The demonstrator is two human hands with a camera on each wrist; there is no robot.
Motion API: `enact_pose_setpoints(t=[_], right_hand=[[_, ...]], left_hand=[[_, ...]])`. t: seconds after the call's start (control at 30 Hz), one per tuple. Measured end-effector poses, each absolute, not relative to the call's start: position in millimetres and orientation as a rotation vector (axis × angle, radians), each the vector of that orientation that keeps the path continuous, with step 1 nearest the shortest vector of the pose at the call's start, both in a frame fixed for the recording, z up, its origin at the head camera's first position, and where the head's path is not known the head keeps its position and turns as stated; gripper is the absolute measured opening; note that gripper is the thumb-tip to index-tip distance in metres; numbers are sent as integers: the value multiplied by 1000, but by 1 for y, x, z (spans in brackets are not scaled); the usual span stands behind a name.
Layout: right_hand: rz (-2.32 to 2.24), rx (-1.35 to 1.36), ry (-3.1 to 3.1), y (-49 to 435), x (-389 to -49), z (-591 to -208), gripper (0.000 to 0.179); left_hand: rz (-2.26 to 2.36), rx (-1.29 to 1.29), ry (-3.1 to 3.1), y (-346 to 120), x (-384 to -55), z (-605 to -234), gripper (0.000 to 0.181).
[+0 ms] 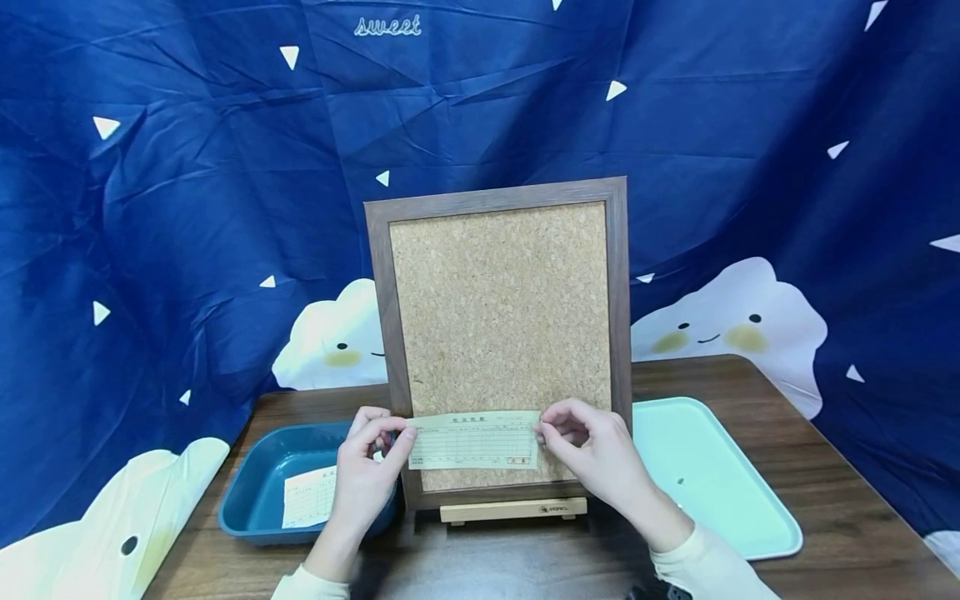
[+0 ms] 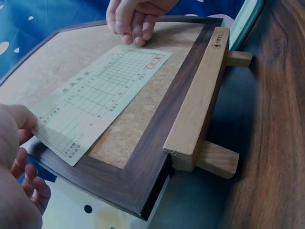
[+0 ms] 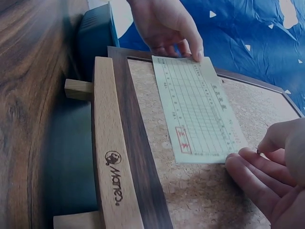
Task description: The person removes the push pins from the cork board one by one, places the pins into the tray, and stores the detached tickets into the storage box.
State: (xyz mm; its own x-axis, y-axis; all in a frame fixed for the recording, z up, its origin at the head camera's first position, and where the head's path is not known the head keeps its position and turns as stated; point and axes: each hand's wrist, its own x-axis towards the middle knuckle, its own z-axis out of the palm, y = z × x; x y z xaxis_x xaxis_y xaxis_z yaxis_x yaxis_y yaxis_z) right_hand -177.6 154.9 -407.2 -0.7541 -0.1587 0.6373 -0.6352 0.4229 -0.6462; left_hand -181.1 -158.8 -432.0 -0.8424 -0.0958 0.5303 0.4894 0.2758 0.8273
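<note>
A pale green printed receipt slip point(image 1: 472, 440) with a red stamp box lies across the lower part of a framed cork board point(image 1: 502, 317). My left hand point(image 1: 369, 462) pinches the slip's upper left corner between thumb and forefinger, beside the frame. At the opposite end, my right hand point(image 1: 600, 446) has its fingertips right at the slip's upper right corner. In the right wrist view its thumb and forefinger pinch a tiny dark pin-like piece point(image 3: 259, 152), mostly hidden by the fingers. The other fingertips meet the slip's edge.
The board leans on a wooden stand point(image 1: 513, 510). To its left, a dark blue tray point(image 1: 251, 500) holds another printed slip point(image 1: 307, 500). A mint green tray point(image 1: 720, 475) with a tiny dark speck lies to the right. Behind the table hangs a blue cloth point(image 1: 480, 100).
</note>
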Motion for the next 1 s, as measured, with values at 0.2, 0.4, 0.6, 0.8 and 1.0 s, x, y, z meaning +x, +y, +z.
enact_pose_setpoints(t=[0.2, 0.4, 0.6, 0.8, 1.0], right_hand=[[1276, 680, -2197, 158, -179, -406, 13], [1276, 687, -2199, 160, -179, -407, 15], [1277, 690, -2190, 161, -178, -407, 18], [1296, 706, -2166, 163, -178, -406, 18], [1296, 703, -2163, 166, -178, -407, 18]], left_hand=[[-1630, -348, -2042, -165, -180, -431, 15], [-1613, -316, -2063, -168, -178, -428, 13], [-1574, -282, -2084, -170, -177, -426, 12], [-1562, -245, -2092, -174, -177, -425, 10], [-1553, -252, -2088, -178, -177, -425, 11]])
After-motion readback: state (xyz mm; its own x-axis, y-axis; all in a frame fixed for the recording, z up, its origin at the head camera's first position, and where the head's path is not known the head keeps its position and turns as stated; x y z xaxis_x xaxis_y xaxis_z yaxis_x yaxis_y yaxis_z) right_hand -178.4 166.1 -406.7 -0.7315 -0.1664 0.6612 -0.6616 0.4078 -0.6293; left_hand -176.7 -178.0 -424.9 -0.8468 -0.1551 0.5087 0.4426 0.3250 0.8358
